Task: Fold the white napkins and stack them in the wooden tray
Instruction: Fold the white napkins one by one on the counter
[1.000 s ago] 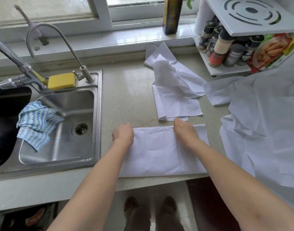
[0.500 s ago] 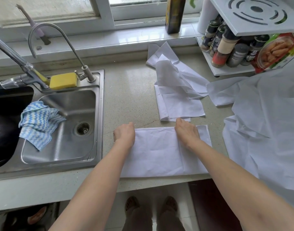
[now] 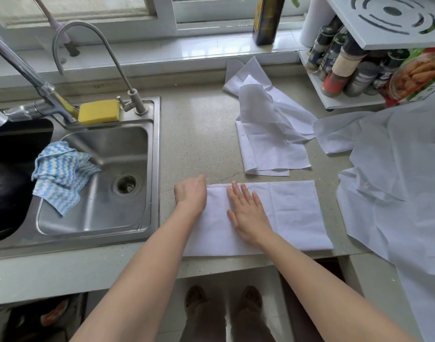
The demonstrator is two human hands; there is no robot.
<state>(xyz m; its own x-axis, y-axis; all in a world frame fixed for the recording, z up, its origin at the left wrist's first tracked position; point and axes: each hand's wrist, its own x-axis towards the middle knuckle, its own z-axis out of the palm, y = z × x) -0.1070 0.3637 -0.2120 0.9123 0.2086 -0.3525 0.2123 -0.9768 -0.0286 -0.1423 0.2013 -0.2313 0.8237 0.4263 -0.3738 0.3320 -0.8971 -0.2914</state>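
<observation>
A white napkin [image 3: 290,213], folded into a long strip, lies flat at the counter's front edge. My left hand [image 3: 190,192] sits at its left end with fingers curled under; whether it pinches the cloth is hidden. My right hand [image 3: 247,212] lies flat on the napkin's middle, fingers straight and spread. Behind it lies a loose heap of white napkins [image 3: 268,134]. More crumpled white cloth [image 3: 394,174] covers the counter at the right. No wooden tray shows in view.
A steel sink [image 3: 95,178] with a blue-striped rag [image 3: 61,174], a yellow sponge [image 3: 99,111] and a faucet [image 3: 135,99] lies left. A white spice rack [image 3: 354,65] stands back right, a dark bottle [image 3: 268,18] on the sill. Counter edge [image 3: 88,272] runs below my arms.
My right hand slid left and down from the napkin's top edge and now lies flat on its middle with fingers spread. The left hand stayed at the left end.
</observation>
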